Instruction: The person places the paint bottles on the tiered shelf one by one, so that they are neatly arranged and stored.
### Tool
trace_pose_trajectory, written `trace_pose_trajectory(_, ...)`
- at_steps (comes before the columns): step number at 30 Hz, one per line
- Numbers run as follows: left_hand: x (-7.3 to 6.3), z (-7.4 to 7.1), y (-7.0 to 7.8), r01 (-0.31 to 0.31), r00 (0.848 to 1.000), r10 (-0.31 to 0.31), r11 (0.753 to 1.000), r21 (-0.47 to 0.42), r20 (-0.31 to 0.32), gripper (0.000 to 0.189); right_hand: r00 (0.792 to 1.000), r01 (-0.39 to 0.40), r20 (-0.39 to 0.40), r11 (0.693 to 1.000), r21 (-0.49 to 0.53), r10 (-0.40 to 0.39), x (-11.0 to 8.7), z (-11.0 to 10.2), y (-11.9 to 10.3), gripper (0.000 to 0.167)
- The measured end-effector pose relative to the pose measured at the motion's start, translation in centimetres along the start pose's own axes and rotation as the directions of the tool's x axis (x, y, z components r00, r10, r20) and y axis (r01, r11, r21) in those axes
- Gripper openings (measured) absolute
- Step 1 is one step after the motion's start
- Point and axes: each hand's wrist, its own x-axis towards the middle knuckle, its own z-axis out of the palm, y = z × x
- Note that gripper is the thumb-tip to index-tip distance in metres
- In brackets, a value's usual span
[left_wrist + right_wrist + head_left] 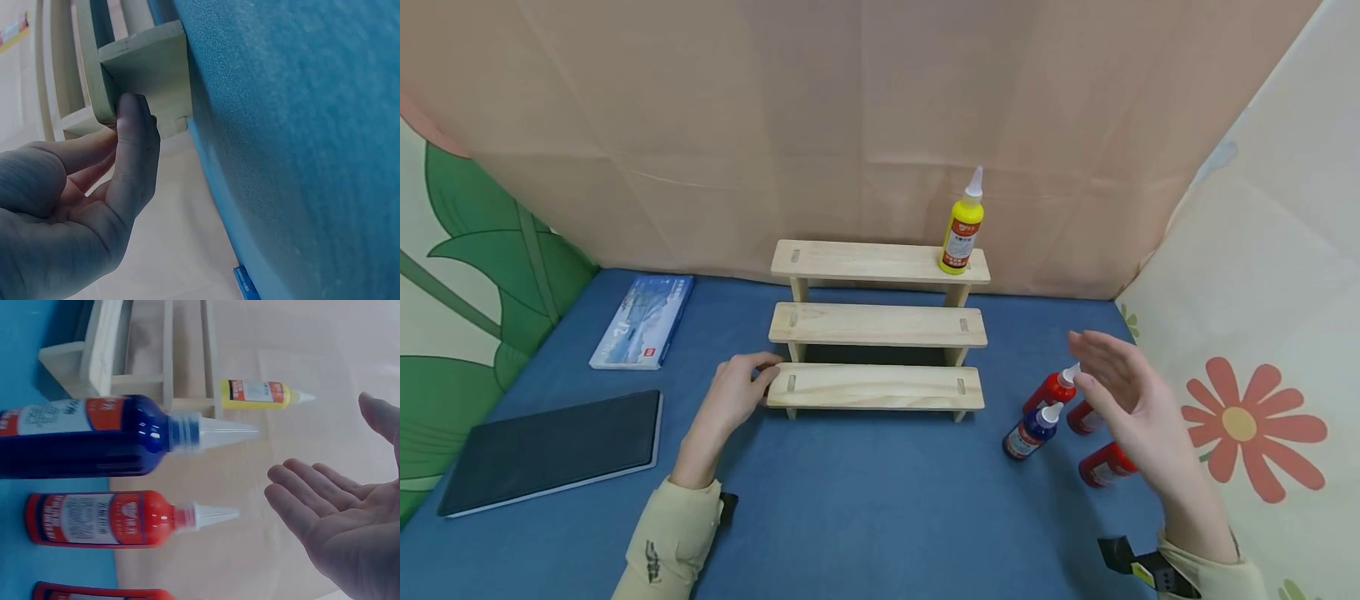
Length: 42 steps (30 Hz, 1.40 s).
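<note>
Fingers of left hand [736, 392] pinched wooden stand [874, 385]; right hand [1138, 412] had thumb, fingers apart near red bottles [1099, 468]. Labels [87, 517] carried Chinese print, too blurred to read.

Left hand [733, 396]: bare. Well behind the fingers [129, 150], past the wrist, a pale khaki sleeve [672, 527] is worn; farther back, a small dark marking [652, 562] is borne. A black fitting [727, 508] is seen thumb-side. Right hand [1123, 392]: bare; matching sleeve [1213, 577]; black wrist device [1174, 577], yellow-green patch [1142, 574] included.
</note>
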Motion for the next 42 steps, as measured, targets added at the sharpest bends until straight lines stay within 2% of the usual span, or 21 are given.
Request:
trace_pose_trajectory(5,0.0,0.0,0.0,-0.001,1.000,0.001,1.000,-0.003,0.001,0.028,1.000,-0.028,0.006,1.000,0.010,0.028,-1.0,0.7,0.9,0.058)
trace_pose_trajectory(14,0.0,0.0,0.1,0.000,1.000,0.000,1.000,0.005,-0.004,0.028,0.991,-0.128,0.047,0.991,0.021,0.127,-2.1,2.0,2.1,0.061)
trace_pose_trajectory(27,-0.3,0.1,0.3,-0.006,1.000,0.006,1.000,0.021,-0.014,0.028,0.980,-0.188,0.061,0.982,-0.002,0.188,-3.1,2.6,3.4,0.071)
trace_pose_trajectory(36,-0.3,0.1,0.4,-0.008,1.000,0.008,1.000,0.026,-0.017,0.028,0.965,-0.253,0.079,0.967,0.025,0.250,-3.6,3.3,4.3,0.073)
trace_pose_trajectory(42,-0.3,0.1,0.4,-0.012,1.000,0.012,1.000,0.023,-0.019,0.028,0.941,-0.326,0.111,0.945,0.033,0.321,-4.0,3.8,5.2,0.076)
